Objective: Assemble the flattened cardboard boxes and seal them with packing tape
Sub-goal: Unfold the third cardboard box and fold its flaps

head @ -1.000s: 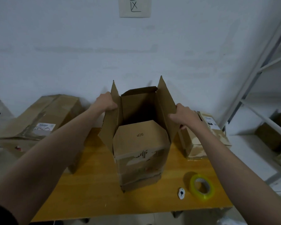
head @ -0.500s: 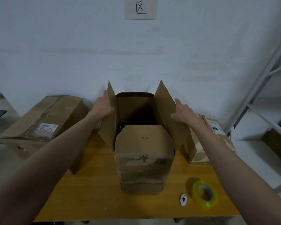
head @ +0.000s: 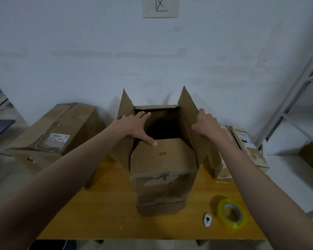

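An upright brown cardboard box (head: pixel 163 186) stands on the wooden table (head: pixel 105 213), its top open. Its left and right flaps stand up; the near flap, printed "SCP", is folded in over the opening. My left hand (head: pixel 135 127) reaches over the left flap with straight fingers, the thumb touching the near flap's edge. My right hand (head: pixel 206 123) lies flat against the outside of the right flap. A roll of clear yellowish packing tape (head: pixel 231 215) lies on the table at the front right.
A small white cutter (head: pixel 207 219) lies beside the tape. A large brown box (head: pixel 56 134) with a label sits at the left. A smaller labelled box (head: pixel 242 150) is behind my right arm. White metal shelving (head: pixel 296 98) rises at the right; the wall is close behind.
My left hand has moved from outside the left flap over it toward the box opening. The right hand stays on the right flap. The far flap has folded down inside.
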Tool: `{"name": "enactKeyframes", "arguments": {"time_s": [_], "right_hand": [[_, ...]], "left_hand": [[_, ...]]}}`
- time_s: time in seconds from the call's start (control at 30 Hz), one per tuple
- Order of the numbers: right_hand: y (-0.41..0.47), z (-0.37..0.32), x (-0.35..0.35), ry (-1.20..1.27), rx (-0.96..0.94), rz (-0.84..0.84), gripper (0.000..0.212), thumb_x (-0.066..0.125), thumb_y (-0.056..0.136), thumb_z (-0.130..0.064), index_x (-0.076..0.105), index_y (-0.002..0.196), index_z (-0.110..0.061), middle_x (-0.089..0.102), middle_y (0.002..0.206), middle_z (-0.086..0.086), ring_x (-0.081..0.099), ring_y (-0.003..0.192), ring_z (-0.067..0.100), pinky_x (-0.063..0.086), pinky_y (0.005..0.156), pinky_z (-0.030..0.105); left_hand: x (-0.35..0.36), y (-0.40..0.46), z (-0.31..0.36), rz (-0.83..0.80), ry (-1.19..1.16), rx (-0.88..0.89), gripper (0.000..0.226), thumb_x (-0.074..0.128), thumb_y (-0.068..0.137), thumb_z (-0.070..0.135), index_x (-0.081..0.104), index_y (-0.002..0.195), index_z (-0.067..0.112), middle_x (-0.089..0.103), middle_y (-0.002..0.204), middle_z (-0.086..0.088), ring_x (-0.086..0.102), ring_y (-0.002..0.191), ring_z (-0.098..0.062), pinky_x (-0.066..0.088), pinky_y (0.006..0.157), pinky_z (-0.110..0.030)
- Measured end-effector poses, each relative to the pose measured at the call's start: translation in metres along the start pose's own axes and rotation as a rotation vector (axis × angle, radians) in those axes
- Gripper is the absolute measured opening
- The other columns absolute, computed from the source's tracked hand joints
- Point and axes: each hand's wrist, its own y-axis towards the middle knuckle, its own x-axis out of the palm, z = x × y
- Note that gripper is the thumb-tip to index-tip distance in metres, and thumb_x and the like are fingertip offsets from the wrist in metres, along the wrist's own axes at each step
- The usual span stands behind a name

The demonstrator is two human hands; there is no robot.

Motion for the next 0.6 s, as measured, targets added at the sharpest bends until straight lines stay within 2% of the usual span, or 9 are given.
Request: {"name": "enactKeyframes", "arguments": {"time_s": [0.07, 0.17, 0.27, 0.4, 0.5, 0.6], "right_hand": [[-0.002, -0.001, 0.0, 0.003, 0.002, 0.006, 0.044, 0.056, 0.09, -0.012, 0.037, 0.128, -0.005, 0.047, 0.098, 0.012, 0.054, 0.1, 0.036, 0.044, 0.073, 0.04], [-0.004, -0.001, 0.0, 0.009, -0.002, -0.004, 0.041, 0.055, 0.09, -0.012, 0.038, 0.127, -0.005, 0.047, 0.1, 0.011, 0.052, 0.097, 0.034, 0.046, 0.075, 0.041], [-0.004, -0.002, 0.0, 0.014, -0.017, -0.013, 0.041, 0.054, 0.091, -0.012, 0.038, 0.128, -0.005, 0.047, 0.098, 0.01, 0.049, 0.091, 0.031, 0.044, 0.073, 0.039], [-0.007, 0.001, 0.003, 0.028, -0.031, -0.004, 0.045, 0.054, 0.091, -0.011, 0.036, 0.132, -0.007, 0.042, 0.087, 0.005, 0.047, 0.085, 0.028, 0.04, 0.068, 0.036], [-0.01, 0.007, 0.003, 0.06, -0.029, -0.019, 0.053, 0.053, 0.09, -0.01, 0.032, 0.138, -0.008, 0.047, 0.089, 0.005, 0.052, 0.087, 0.028, 0.044, 0.068, 0.036], [-0.012, 0.018, 0.0, 0.125, -0.019, -0.039, 0.055, 0.05, 0.089, -0.008, 0.031, 0.141, -0.008, 0.055, 0.097, 0.01, 0.057, 0.088, 0.029, 0.048, 0.065, 0.035]], "left_hand": [[0.009, 0.004, -0.001, -0.034, 0.034, -0.019, 0.149, 0.062, 0.049, 0.094, -0.018, 0.156, 0.03, -0.014, 0.167, -0.001, 0.007, 0.152, -0.039, 0.008, 0.117, -0.069], [0.021, 0.009, -0.001, -0.052, 0.01, -0.043, 0.152, 0.069, 0.05, 0.089, -0.025, 0.154, 0.03, -0.024, 0.164, -0.002, -0.005, 0.152, -0.041, 0.001, 0.116, -0.07], [0.021, 0.016, 0.003, -0.062, -0.052, -0.077, 0.155, 0.072, 0.05, 0.086, -0.029, 0.152, 0.028, -0.029, 0.162, -0.003, -0.011, 0.151, -0.041, 0.0, 0.115, -0.071], [0.01, 0.029, 0.006, -0.025, -0.117, -0.107, 0.155, 0.074, 0.05, 0.085, -0.025, 0.154, 0.027, -0.028, 0.163, -0.002, -0.012, 0.151, -0.042, 0.004, 0.114, -0.073], [0.007, 0.038, 0.006, -0.028, -0.134, -0.108, 0.156, 0.074, 0.047, 0.087, -0.024, 0.154, 0.029, -0.03, 0.162, 0.001, -0.012, 0.151, -0.041, 0.005, 0.114, -0.074], [0.014, 0.048, 0.008, -0.052, -0.134, -0.103, 0.155, 0.066, 0.046, 0.093, -0.026, 0.153, 0.029, -0.02, 0.166, 0.002, -0.01, 0.152, -0.04, 0.001, 0.113, -0.074]]}}
